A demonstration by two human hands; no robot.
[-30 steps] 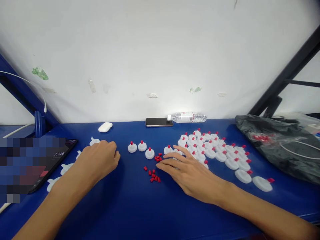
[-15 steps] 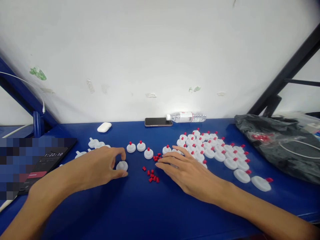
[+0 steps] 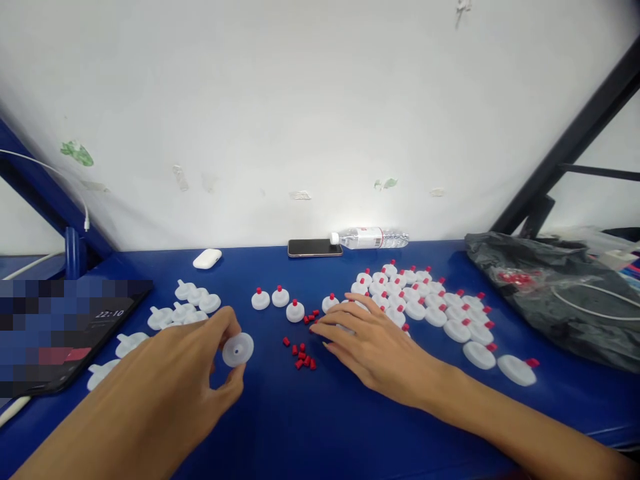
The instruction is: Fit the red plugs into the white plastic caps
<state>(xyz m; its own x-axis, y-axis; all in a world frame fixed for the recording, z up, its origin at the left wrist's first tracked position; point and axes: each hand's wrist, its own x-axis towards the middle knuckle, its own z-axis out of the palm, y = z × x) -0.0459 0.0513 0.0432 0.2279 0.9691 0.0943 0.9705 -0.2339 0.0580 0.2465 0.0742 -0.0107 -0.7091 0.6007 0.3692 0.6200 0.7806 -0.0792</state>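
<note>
Between the thumb and fingers of my left hand (image 3: 200, 373) is a white round plastic piece (image 3: 238, 349), its face with a small central hole turned up. My right hand (image 3: 375, 340) rests over the table with fingers spread, its fingertips beside loose red caps (image 3: 302, 356); a white piece lies partly hidden under it. White pieces with red caps on top (image 3: 295, 311) stand between and beyond my hands, and a large group of them (image 3: 415, 308) spreads to the right. Uncapped white pieces (image 3: 209, 303) lie beyond and beside my left hand.
On the blue table (image 3: 280, 427), a phone (image 3: 315, 248), a plastic bottle (image 3: 373, 238) and a white case (image 3: 207, 259) lie near the wall. A tablet (image 3: 85, 340) is at the left. A dark plastic bag (image 3: 540, 287) with a cable sits at the right.
My left hand has closed on the white piece, turned it face up and drawn it slightly nearer. My right hand has hardly moved. The view has shifted slightly.
</note>
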